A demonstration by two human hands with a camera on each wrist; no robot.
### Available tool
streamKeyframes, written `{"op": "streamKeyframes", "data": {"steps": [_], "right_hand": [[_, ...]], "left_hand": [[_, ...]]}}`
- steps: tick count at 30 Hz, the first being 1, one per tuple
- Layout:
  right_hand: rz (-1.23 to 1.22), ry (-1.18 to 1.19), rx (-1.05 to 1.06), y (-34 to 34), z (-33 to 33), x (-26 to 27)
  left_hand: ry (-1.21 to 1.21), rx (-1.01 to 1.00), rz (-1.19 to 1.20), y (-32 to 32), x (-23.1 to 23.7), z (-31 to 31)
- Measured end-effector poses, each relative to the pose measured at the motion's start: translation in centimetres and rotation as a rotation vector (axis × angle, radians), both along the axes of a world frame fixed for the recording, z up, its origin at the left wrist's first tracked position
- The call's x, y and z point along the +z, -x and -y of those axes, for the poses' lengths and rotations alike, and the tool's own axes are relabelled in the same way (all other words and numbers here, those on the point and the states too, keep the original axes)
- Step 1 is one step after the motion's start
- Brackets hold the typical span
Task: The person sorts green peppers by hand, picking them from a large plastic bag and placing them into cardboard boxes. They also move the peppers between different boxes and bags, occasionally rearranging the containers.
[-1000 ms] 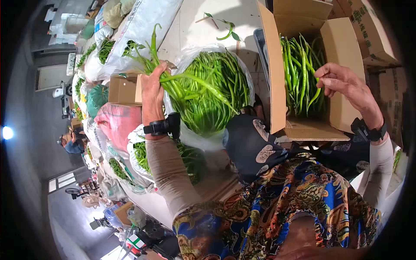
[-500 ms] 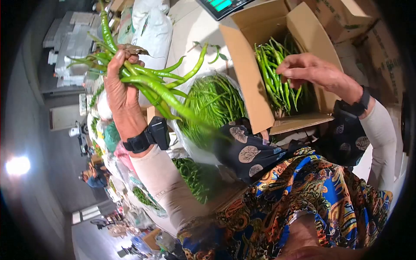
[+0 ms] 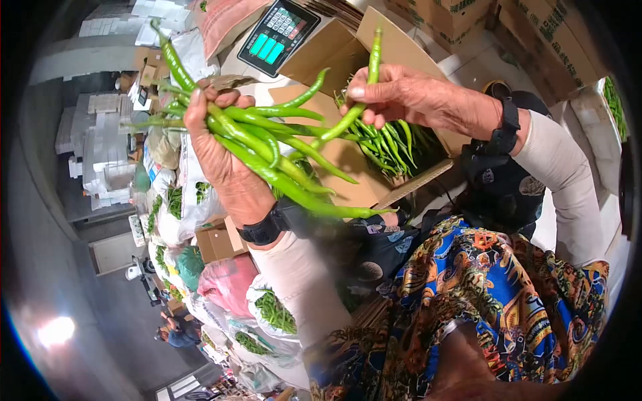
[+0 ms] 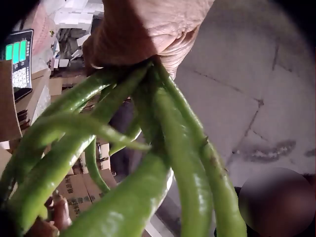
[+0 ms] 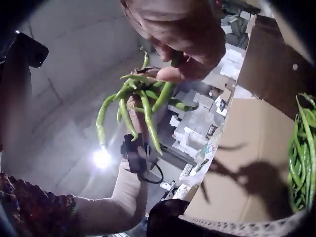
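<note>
In the head view my left hand (image 3: 231, 164) grips a bunch of long green peppers (image 3: 267, 170), stems to the left and tips fanning right. A dry brown leaf is caught at those fingers. My right hand (image 3: 414, 100) pinches a single pepper (image 3: 374, 57) between thumb and fingers, its lower end reaching the bunch's tips. Below that hand, an open cardboard box (image 3: 424, 180) holds more peppers (image 3: 391, 150). The left wrist view shows the bunch (image 4: 173, 128) close up, hanging from the left hand (image 4: 148, 29). In the right wrist view the right hand (image 5: 182, 39) holds its pepper before the bunch.
A digital scale (image 3: 281, 33) with lit green displays stands beyond the box. Large cartons (image 3: 555, 47) are at the upper right. Sacks and bags of peppers (image 3: 274, 311) line the left side, with a pink bag (image 3: 227, 284) among them. Another person (image 3: 180, 331) is far off at lower left.
The left hand has raised its bunch and brought it towards the box. The right hand has moved up and left from over the box and now holds one pepper. The head view has shifted.
</note>
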State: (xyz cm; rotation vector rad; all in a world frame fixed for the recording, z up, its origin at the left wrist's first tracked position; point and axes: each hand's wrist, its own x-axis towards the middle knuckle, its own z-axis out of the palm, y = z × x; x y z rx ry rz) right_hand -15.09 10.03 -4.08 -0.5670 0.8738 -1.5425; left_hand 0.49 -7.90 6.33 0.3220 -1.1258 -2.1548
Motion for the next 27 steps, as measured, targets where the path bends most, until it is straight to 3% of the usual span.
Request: {"op": "streamKeyframes", "data": {"steps": [2,5,8,12,14,21,23,25,27], "right_hand": [[0.003,-0.022,-0.013,1.4,-0.5,-1.0],[-0.037,-0.071,-0.013,2.0,-1.3,-0.4],[-0.369,-0.055,-0.211,1.8,-1.8,0.2],[-0.606,-0.120,-0.157,1.7,-1.3,0.6],[-0.612,-0.087,-0.098,0.8,-1.2,0.8],[-0.581,-0.165,-0.011,1.9,-0.5,0.2],[-0.520,-0.220,-0.021,2.8,0.0,-0.9],[-0.714,-0.238,-0.038,3.6,0.1,-1.1],[-0.745,-0.282,-0.006,3.7,1.0,-1.8]], "left_hand": [[-0.095,-0.024,-0.097,-0.3,-0.5,1.3],[-0.102,0.022,-0.055,-1.2,-2.1,3.7],[-0.163,0.008,-0.074,-1.5,-4.0,4.1],[-0.143,-0.026,-0.091,0.0,-6.1,2.5],[-0.224,-0.097,-0.099,0.9,-7.0,1.3],[-0.144,0.028,-0.087,-1.7,-5.4,2.5],[-0.331,-0.053,-0.165,-3.5,-6.2,5.2],[-0.267,-0.006,-0.100,-4.4,-6.2,4.8],[-0.294,0.042,-0.115,-5.1,-7.1,6.0]]}}
